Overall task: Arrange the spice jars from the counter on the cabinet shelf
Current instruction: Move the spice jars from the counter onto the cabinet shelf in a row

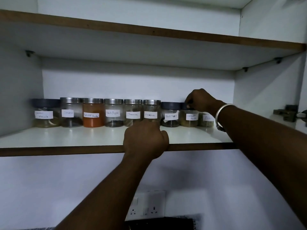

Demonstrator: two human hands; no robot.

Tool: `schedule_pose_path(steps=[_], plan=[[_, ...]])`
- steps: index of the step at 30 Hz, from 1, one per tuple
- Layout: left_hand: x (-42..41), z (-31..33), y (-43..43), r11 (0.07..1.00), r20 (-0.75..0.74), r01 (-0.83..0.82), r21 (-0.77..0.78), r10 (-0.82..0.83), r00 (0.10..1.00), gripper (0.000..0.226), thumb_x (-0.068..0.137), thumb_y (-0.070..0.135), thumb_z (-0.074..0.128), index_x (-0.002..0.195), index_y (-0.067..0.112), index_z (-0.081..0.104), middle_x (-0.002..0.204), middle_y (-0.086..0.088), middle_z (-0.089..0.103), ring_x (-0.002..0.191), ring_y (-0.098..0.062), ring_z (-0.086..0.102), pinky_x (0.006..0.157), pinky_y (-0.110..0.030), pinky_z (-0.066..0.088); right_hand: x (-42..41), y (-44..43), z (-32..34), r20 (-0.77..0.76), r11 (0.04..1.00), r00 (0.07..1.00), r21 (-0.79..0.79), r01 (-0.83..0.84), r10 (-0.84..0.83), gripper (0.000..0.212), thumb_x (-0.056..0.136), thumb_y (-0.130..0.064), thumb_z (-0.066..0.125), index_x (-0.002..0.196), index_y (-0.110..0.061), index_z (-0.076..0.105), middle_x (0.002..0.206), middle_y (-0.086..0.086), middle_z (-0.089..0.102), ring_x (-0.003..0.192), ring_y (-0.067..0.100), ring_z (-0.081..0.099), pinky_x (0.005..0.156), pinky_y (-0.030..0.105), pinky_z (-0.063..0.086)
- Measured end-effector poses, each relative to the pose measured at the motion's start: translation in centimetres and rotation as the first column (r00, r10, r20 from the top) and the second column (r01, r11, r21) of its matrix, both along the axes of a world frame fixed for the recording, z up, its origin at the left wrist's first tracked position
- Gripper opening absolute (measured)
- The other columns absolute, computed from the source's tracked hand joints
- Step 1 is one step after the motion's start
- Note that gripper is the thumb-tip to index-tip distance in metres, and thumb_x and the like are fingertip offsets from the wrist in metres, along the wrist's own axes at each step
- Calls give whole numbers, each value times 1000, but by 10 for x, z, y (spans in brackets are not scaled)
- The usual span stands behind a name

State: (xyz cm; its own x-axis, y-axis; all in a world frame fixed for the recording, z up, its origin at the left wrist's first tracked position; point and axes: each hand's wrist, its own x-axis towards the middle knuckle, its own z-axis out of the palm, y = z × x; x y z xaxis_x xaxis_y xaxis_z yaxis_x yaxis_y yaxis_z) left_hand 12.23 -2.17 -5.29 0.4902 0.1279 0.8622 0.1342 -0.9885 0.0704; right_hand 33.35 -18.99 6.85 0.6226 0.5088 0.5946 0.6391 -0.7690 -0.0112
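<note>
Several labelled glass spice jars stand in a row at the back of the white cabinet shelf (66, 136). From the left I read a masala jar (44, 113), cloves (71, 112), red chilli powder (93, 121), black pepper (113, 113), two cinnamon jars (132, 113), a dark-lidded black pepper (171, 116), coriander powder (189, 118) and the fennel jar (206, 121) at the right end. My right hand (201, 100) comes from above and covers the fennel jar's lid, fingertips beside the coriander lid. My left hand (144, 140) is curled over the shelf's front edge, hiding the second cinnamon jar's base.
An upper shelf (149, 34) runs close above the jars. A metal door hinge (289, 115) sticks out of the right cabinet wall. Below the shelf are a wall socket (147, 208) and a dark object (162, 223).
</note>
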Motion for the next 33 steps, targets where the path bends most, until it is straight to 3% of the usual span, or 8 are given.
schedule_pose_path(steps=[5,8,12,16,20,24,30,33], plan=[[1,0,1,1000,-7,-23,11,23,1000,25,88,38,50,68,23,45,65,7,39,63,-16,42,49,-25,13,6,2,-2,-7,997,1000,79,1,-1,23,86,-7,79,109,-8,81,110,12,80,106,27,72,97,35,55],[2,-1,1,1000,-7,-21,23,21,1000,24,89,38,49,70,23,46,68,7,43,64,-16,44,50,-25,18,7,2,-3,-3,995,1000,101,-5,5,23,86,-8,80,109,-9,82,109,11,80,106,26,72,98,36,55],[1,-2,2,999,-13,-21,29,22,1000,23,90,39,48,72,24,47,70,7,45,65,-16,45,54,-27,25,10,1,-2,-27,994,999,104,-29,32,21,87,-12,80,107,-8,81,109,10,80,105,24,72,90,27,50],[1,-1,2,1000,-12,-8,22,8,1000,23,89,39,48,72,24,45,69,8,43,64,-15,44,53,-27,22,21,-33,11,74,947,997,322,-8,-16,20,94,-16,70,109,-7,80,116,12,78,102,25,72,90,24,47],[2,-1,3,1000,-14,-16,23,17,1000,24,88,39,49,69,24,43,65,8,39,63,-15,43,50,-25,16,38,-67,-4,-74,979,979,46,196,-193,42,100,-22,66,139,-7,63,147,15,59,136,33,55,111,36,40],[3,-1,2,1000,-21,-20,19,20,1000,26,87,40,48,67,24,44,64,8,38,64,-15,44,51,-25,19,46,-71,-18,-61,980,989,138,142,-134,39,99,-12,65,137,-8,66,142,15,64,135,35,56,109,35,41],[4,-1,2,1000,-40,-27,8,28,999,28,89,41,48,67,23,48,65,7,43,66,-15,47,56,-26,30,52,-69,-16,-74,979,989,154,137,-127,33,95,-12,70,128,-9,73,132,14,71,128,36,62,106,37,45],[4,0,2,999,-44,-34,12,35,998,29,88,41,48,65,23,47,63,8,41,66,-15,47,52,-25,24,53,-66,-16,-91,975,987,166,150,-136,34,95,-14,70,129,-9,72,134,14,70,129,35,61,107,37,45]])
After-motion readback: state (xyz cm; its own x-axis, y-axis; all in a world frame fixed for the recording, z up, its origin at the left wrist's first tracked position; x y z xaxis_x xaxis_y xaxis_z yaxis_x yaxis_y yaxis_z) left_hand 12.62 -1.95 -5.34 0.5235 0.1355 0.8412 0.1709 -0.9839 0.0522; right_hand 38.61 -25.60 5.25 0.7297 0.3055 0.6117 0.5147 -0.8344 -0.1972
